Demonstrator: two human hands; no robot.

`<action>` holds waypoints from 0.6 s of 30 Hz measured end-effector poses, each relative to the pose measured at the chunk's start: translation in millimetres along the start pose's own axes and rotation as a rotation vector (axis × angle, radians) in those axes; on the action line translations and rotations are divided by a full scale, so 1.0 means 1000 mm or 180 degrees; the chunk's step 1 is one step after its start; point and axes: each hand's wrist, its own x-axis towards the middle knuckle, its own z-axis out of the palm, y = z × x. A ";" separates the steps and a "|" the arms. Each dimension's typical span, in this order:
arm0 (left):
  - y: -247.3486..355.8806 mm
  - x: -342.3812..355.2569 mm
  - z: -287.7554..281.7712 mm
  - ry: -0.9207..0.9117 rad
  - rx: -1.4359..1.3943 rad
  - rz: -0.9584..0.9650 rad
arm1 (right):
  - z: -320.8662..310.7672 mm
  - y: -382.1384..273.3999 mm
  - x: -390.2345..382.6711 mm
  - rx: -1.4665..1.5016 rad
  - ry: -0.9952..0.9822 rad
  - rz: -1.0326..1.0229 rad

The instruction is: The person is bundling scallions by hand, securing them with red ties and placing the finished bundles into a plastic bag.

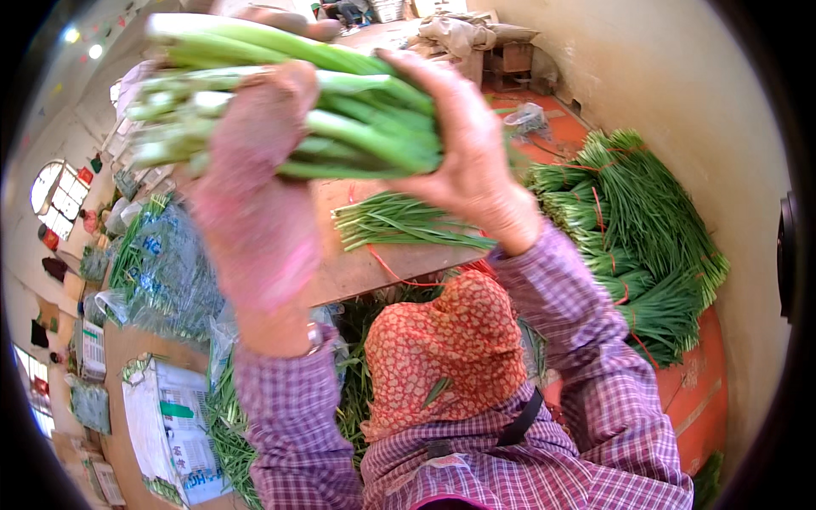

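Raised close to the camera is a thick bunch of green chive-like stalks, lying level with its pale cut ends to the left. My left hand, in what looks like a worn pinkish glove, is wrapped round the pale end, somewhat blurred. At the other side my right hand grips the green part, thumb below and fingers above. Below them, a smaller heap of loose stalks lies on a brown tabletop. A red tie hangs over its near edge.
Tied green bundles are piled on the red floor by the right wall. Clear plastic bags of greens stand left, with a white printed box nearer. Crumpled plastic and wooden furniture lie beyond the table.
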 end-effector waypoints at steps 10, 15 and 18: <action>-0.192 -0.109 -0.059 0.1121 -0.1859 -0.1880 | 0.033 0.092 -0.106 -0.0657 -0.2261 0.0581; -0.213 -0.163 -0.124 0.1500 -0.1735 -0.2757 | 0.079 0.101 -0.172 -0.0178 -0.3049 0.1179; -0.191 -0.151 -0.168 0.1448 -0.0205 -0.2509 | 0.093 0.097 -0.173 -0.0201 -0.3185 0.1159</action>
